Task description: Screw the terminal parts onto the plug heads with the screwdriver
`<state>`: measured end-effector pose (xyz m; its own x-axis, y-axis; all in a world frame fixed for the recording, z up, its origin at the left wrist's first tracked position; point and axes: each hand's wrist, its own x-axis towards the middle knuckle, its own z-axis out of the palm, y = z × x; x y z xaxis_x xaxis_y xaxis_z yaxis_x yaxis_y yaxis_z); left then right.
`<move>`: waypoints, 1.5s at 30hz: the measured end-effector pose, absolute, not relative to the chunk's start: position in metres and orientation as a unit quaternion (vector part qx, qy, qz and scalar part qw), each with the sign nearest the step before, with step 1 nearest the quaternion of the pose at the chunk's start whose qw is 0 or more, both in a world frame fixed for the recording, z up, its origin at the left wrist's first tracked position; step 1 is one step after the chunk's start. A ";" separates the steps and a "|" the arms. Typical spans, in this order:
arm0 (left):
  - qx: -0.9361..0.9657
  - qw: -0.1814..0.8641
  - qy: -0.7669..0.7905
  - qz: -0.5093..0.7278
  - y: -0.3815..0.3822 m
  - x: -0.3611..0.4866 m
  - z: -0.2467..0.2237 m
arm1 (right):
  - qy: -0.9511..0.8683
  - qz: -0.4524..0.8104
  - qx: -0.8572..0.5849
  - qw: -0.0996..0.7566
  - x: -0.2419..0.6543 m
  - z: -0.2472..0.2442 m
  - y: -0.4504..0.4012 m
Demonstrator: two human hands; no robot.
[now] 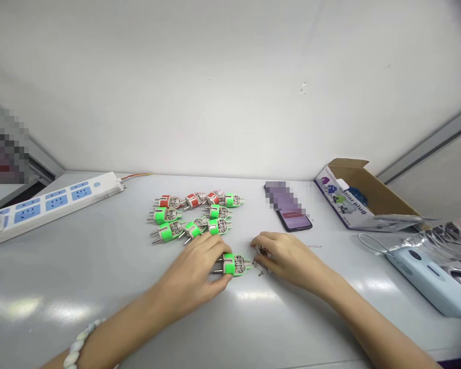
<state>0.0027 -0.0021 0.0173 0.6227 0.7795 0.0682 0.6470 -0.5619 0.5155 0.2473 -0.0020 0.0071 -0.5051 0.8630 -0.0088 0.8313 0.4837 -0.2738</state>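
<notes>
An opened green power plug lies on the table, its inside facing up and its pins pointing left. My left hand grips it by the pin end between thumb and fingers. Just right of the plug's cable end, my right hand is closed around small metal and pale parts, partly hidden under the fingers; what they are is hard to make out. Beyond my left hand are several more opened plugs in loose rows, green plugs nearer and red plugs at the back.
At left lies a white power strip. A phone lies right of centre, a thin metal rod nearer. An open cardboard box, a pale blue device with a cord and clear plastic bags sit at right. A wall rises behind.
</notes>
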 end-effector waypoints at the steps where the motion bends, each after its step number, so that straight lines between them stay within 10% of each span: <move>1: 0.872 0.227 0.408 0.147 -0.002 0.003 0.017 | -0.861 0.117 -0.491 0.065 0.247 0.006 -0.002; 45: 0.907 0.246 0.305 0.154 -0.003 -0.002 0.010 | -0.899 0.107 -0.390 0.169 0.234 -0.004 -0.016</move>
